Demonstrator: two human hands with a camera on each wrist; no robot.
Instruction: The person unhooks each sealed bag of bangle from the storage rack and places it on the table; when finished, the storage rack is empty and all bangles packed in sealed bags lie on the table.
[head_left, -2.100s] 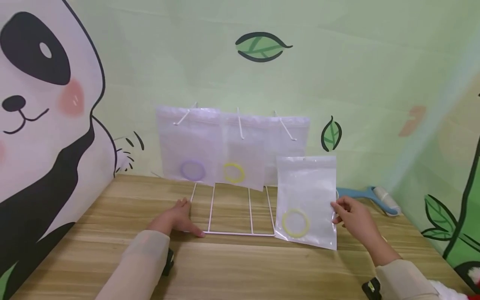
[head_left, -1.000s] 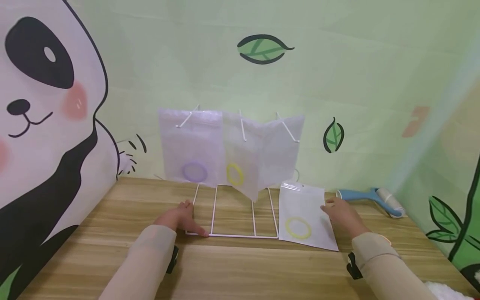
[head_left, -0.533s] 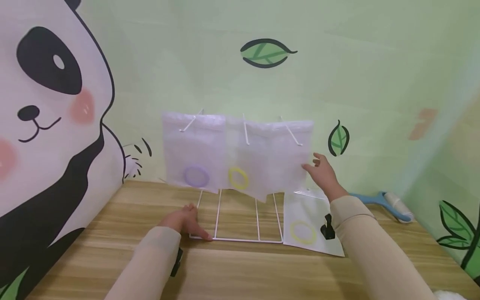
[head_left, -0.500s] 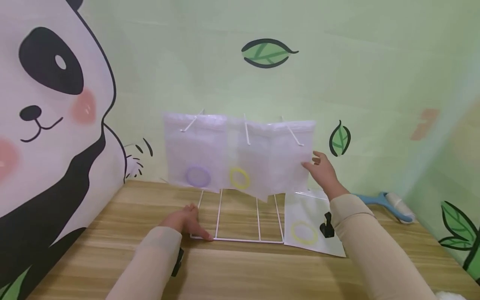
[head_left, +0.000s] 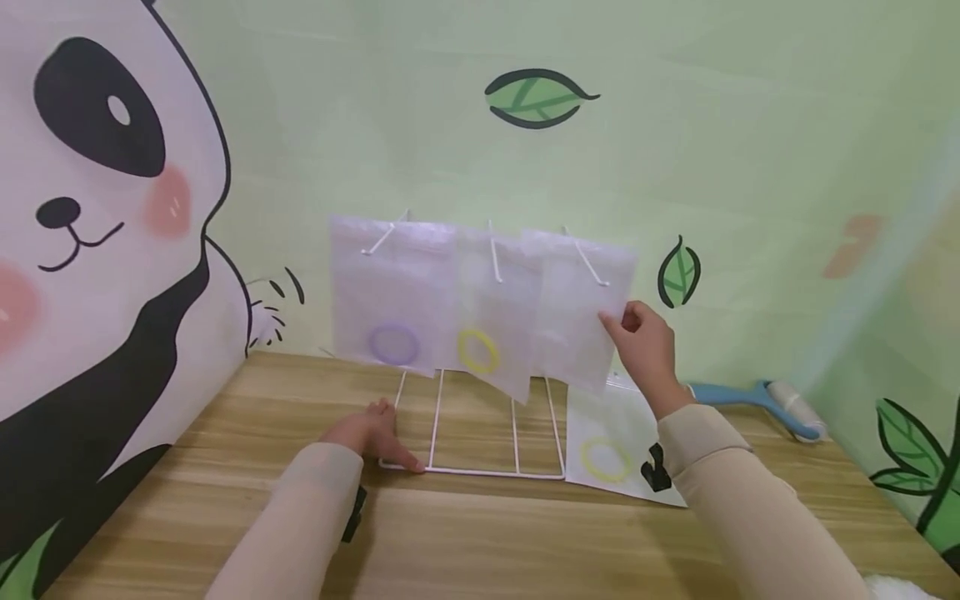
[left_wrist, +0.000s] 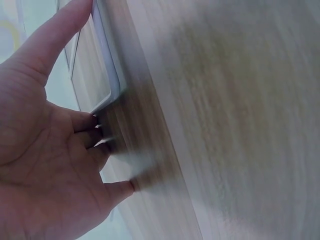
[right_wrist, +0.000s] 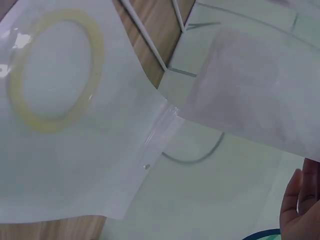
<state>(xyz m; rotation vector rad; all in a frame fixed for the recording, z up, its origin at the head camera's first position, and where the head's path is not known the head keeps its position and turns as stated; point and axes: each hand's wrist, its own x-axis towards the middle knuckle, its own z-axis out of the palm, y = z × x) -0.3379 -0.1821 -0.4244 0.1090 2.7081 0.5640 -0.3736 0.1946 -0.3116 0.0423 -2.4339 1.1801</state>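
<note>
A white wire rack [head_left: 495, 474] stands on the table, with three clear plastic zip bags on its hooks. Purple and yellow rings show in the left bag [head_left: 390, 292] and middle bag [head_left: 491, 287]; no ring shows in the right bag [head_left: 570, 308]. My right hand [head_left: 647, 354] pinches that right bag by its outer edge. Low at the rack's front left corner, my left hand [head_left: 371, 435] rests with its thumb on the base wire and its fingertips at the table [left_wrist: 65, 145]. Another zip bag [head_left: 592, 417] holding a yellow ring lies flat beside the rack, partly under my right forearm.
Behind the lying bag is a blue-handled lint roller [head_left: 750, 396] near the table's back right. A green wall cloth [head_left: 420, 142] with a printed panda and leaves rises behind the rack. White fluff [head_left: 892, 587] shows at the bottom right.
My right hand has laid the yellow-ring bag down beside the rack, let go, and moved up to pinch the right hanging bag's edge. My left hand stays on the rack base.
</note>
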